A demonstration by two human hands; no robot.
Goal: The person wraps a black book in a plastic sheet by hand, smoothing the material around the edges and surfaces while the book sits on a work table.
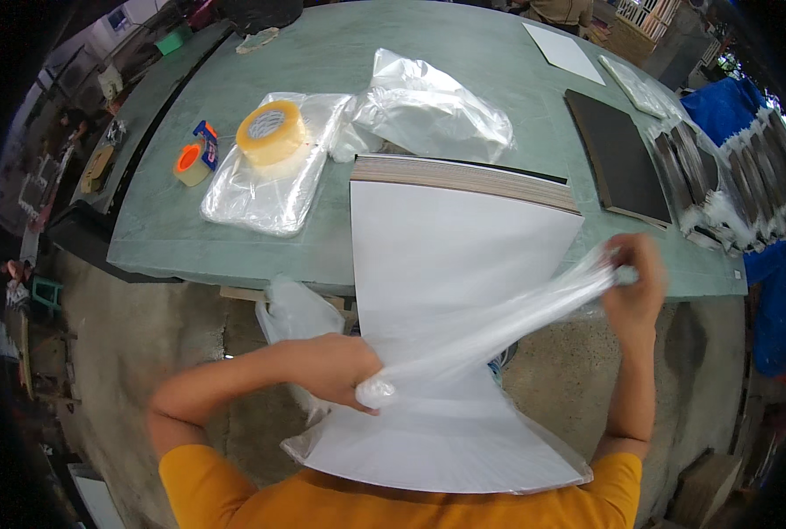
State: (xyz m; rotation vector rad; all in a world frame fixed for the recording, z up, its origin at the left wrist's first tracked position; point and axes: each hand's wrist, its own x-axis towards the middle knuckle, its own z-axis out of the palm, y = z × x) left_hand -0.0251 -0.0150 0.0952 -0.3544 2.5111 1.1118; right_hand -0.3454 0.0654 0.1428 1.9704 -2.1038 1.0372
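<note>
L hand (344, 368), R hand (634, 278) holding clr plastic (507, 324), wht board (454, 242) beneath

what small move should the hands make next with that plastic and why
Probably ease the clear plastic farther along the white stack, toward its far end: the left hand and right hand hold it bunched and stretched across the stack, and it covers the near end, while the layered far edge is bare.
</note>
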